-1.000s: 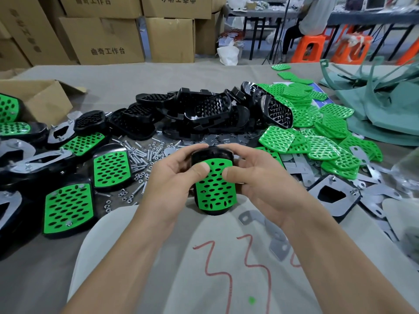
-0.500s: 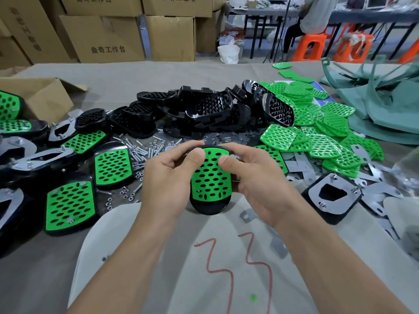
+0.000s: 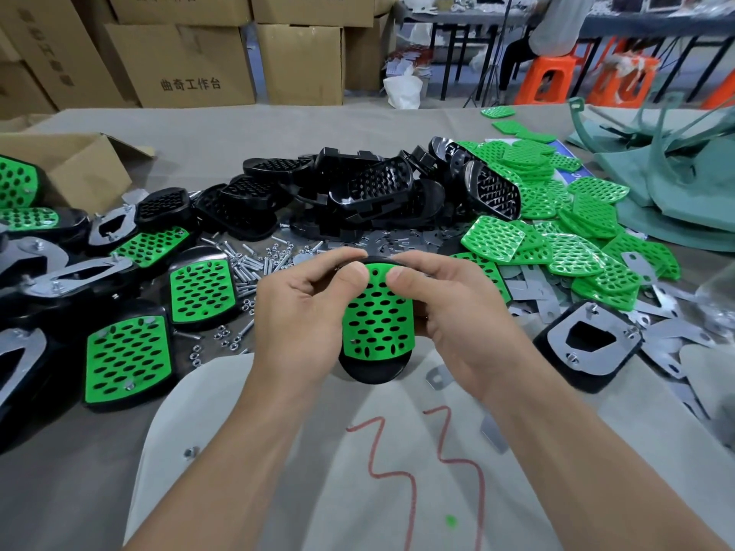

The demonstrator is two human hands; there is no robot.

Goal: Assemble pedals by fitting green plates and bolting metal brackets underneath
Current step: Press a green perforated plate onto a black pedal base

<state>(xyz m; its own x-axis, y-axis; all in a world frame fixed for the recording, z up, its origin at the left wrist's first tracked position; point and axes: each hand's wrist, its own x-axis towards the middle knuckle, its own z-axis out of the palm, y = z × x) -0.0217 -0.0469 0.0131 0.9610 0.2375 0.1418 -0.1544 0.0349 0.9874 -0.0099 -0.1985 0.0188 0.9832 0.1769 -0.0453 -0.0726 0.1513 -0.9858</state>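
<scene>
Beyond the pedal (image 3: 378,312), loose bolts (image 3: 254,264), black shells (image 3: 370,184).

Two hands (image 3: 306,312) (image 3: 457,320), one held pedal (image 3: 376,328), many plates (image 3: 576,216)

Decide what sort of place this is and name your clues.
Probably a small assembly workshop: heaps of green plates, black pedal shells and bolts cover the table, with stacked cartons behind.

pedal (image 3: 374,373): black shell, green perforated plate (image 3: 378,318) seated on top | tilted toward holder, gripped by left hand (image 3: 302,312) and right hand (image 3: 453,312) | near worktop (image 3: 358,133) edge
</scene>
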